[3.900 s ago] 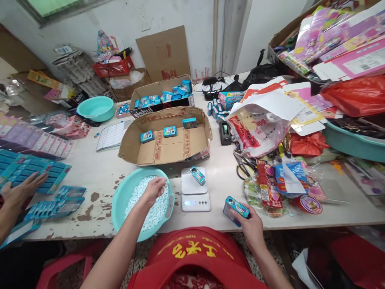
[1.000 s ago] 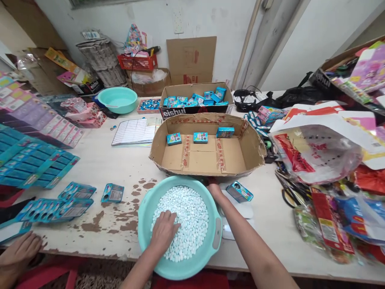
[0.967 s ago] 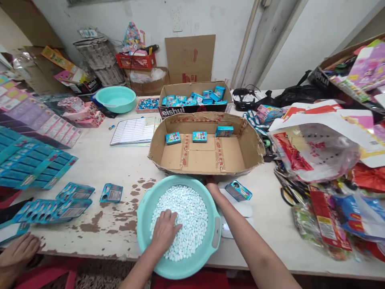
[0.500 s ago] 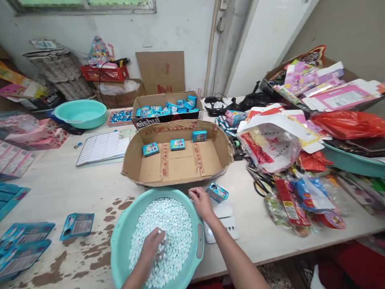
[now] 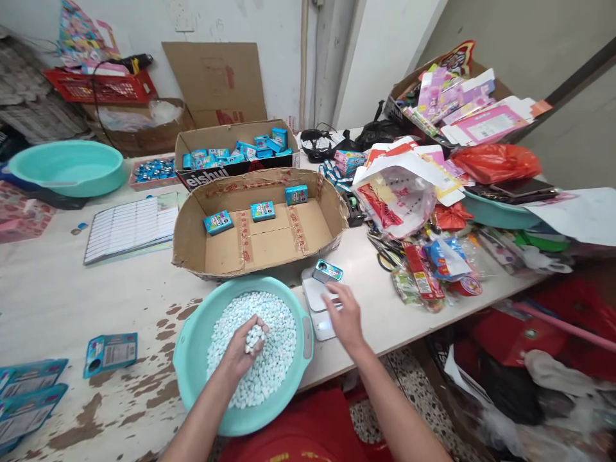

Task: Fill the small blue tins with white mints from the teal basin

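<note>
Pale mint-like pellets (image 5: 276, 346) fill the middle of a turquoise plastic basin (image 5: 192, 372). Above them, my left hand (image 5: 243, 346) is cupped around a small heap of the same pellets. My right hand (image 5: 345, 316) hovers over a white digital scale (image 5: 314, 295), fingers apart and nothing in them. On the scale's far plate a small blue box (image 5: 328, 271) with a round hole in its end lies on its side, just beyond my right fingertips.
Behind the basin stands an open cardboard tray (image 5: 269, 240) with three blue boxes. A fuller box (image 5: 283, 163) of them is beyond it. Flat blue cartons (image 5: 29, 410) lie at left; scissors (image 5: 385, 256) and packaging (image 5: 423, 269) at right.
My left hand has risen out of the pellets with a heap in its palm. My right hand has drawn back from the basin's rim to over the scale. The view has shifted right.
</note>
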The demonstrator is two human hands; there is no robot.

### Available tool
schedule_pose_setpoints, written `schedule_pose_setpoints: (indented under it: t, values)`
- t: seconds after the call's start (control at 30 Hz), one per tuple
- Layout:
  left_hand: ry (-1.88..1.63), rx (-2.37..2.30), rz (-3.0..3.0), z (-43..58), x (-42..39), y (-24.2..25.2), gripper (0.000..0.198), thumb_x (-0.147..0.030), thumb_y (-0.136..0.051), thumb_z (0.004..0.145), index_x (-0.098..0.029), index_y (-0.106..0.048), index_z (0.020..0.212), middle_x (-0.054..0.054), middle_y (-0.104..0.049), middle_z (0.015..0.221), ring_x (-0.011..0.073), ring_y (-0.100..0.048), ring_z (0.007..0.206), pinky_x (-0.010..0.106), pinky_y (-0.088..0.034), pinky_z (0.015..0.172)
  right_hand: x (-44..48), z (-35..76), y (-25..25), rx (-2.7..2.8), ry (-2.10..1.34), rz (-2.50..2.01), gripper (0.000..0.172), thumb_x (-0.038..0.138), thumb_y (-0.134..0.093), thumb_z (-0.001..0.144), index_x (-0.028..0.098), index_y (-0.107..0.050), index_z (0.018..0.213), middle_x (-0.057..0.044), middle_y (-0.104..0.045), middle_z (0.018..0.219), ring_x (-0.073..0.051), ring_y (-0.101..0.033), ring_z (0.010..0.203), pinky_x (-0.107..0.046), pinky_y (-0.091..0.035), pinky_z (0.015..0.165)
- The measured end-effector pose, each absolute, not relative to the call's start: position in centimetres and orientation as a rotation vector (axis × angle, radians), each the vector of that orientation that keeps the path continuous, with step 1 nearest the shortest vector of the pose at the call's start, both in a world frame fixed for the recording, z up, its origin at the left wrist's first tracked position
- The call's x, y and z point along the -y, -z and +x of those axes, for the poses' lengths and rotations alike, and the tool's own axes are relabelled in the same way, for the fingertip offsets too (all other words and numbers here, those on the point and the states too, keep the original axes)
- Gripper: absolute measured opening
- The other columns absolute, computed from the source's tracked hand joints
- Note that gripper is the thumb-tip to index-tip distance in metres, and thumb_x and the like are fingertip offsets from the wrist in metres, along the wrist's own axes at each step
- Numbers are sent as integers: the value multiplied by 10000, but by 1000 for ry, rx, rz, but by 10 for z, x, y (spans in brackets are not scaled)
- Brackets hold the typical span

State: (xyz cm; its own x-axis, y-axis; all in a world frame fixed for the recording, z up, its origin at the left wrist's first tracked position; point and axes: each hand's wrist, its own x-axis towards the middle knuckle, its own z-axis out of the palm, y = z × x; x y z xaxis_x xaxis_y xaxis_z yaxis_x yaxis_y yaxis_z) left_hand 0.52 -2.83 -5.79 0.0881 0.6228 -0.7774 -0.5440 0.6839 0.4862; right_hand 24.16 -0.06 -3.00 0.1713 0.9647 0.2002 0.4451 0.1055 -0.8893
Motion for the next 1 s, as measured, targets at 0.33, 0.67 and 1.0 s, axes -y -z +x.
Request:
schedule_pose_setpoints:
  t: [0.33,0.67,1.0]
  values:
    - [-967,-1077,6,-3,23,60,192,-264,-575,797,-157,-479,670,-14,-519,549,76,-487,396,154,-274,309,-26,288,56,1205,-664,-1758,649,474,-706,627,177,-546,1181,-133,-540,1184,-267,-543,1045,-399,-497,798]
    - [-1094,-1133,-38,2,17,16,320,-366,-623,779,-176,-426,614,-83,-358,397,31,-291,281,151,-163,301,-21,232,3,1264,-722,-1624,452,495,-700,670,192,-599,990,-36,-658,903,-210,-600,813,-341,-474,764]
    - [-1527,-1171,437,24,12,-43,325,-363,-573,774,-177,-422,554,-38,-431,525,82,-488,493,221,-404,512,44,154,1,1872,-809,-1336,257,232,-673,752,230,-591,995,-45,-655,910,-242,-613,869,-351,-486,744]
